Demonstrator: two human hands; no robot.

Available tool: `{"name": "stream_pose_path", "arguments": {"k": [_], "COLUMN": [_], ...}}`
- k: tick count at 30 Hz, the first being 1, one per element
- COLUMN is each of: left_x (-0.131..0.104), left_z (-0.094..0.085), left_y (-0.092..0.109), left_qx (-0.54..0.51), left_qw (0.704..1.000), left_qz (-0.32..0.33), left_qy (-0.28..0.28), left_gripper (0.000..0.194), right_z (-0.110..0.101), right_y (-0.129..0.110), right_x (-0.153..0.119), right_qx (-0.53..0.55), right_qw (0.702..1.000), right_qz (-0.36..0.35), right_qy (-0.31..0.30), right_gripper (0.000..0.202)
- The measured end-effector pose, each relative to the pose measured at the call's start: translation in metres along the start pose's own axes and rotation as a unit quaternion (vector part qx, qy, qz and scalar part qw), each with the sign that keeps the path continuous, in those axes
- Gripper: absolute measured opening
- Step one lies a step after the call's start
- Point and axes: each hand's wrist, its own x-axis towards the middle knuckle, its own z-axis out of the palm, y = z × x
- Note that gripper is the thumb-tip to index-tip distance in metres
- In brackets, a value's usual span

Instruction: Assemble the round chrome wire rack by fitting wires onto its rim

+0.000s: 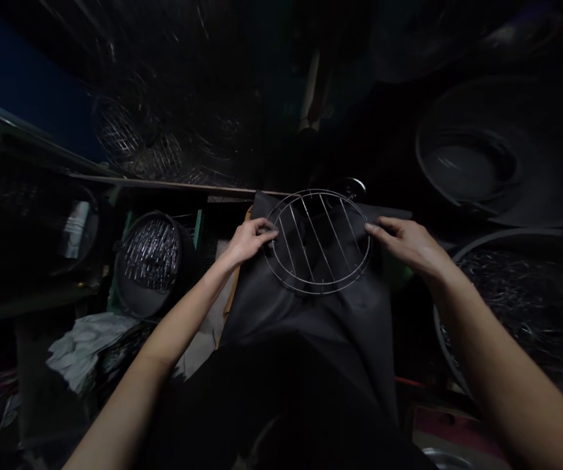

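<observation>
A round wire rack point(321, 284) with two rings and several straight cross bars is held over a dark apron point(271, 320) on the lap. My left hand point(252, 240) pinches its left rim between thumb and fingers. On the opposite side my right hand point(403, 241) grips the right rim with thumb and fingertips. The rack's far edge lies close to a small shiny metal part point(355, 188).
At the left, a round container point(137, 301) holds many short metal pieces. Wire racks point(158, 156) lie behind a ledge. A large basin point(486, 238) of metal bits stands at right, below another basin point(423, 143). Crumpled cloth point(83, 343) sits lower left.
</observation>
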Motion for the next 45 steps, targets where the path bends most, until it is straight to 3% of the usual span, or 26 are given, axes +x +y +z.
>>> {"name": "stream_pose_path", "arguments": {"k": [4, 12, 17, 24, 38, 45], "left_x": [0.0, -0.001, -0.016, -0.046, -0.029, -0.029], "left_z": [0.0, 0.0, 0.0, -0.005, -0.021, -0.032], "left_y": [-0.001, 0.001, 0.004, 0.01, -0.001, 0.002], "left_qx": [-0.013, -0.02, 0.02, 0.072, 0.053, -0.058], "left_qw": [1.0, 1.0, 0.999, 0.984, 0.981, 0.987], "left_qz": [-0.003, 0.005, 0.035, 0.082, 0.104, 0.052], "left_qy": [-0.011, -0.01, 0.033, 0.14, 0.156, 0.142], "left_gripper": [0.03, 0.027, 0.025, 0.02, 0.022, 0.029], "right_z": [0.005, 0.008, 0.009, 0.009, 0.009, -0.019], "right_y": [0.006, 0.009, 0.008, -0.014, -0.04, -0.08], "right_x": [0.005, 0.007, -0.005, -0.02, -0.007, 0.011], "right_qx": [0.011, -0.006, -0.024, -0.013, -0.048, -0.087], "right_qw": [0.999, 0.999, 0.994, 0.973, 0.969, 0.968], "right_qz": [-0.015, -0.026, -0.082, -0.178, -0.197, -0.211], "right_qy": [0.032, 0.036, 0.069, 0.148, 0.14, 0.104], "right_gripper": [0.046, 0.048, 0.043, 0.046, 0.043, 0.034]}}
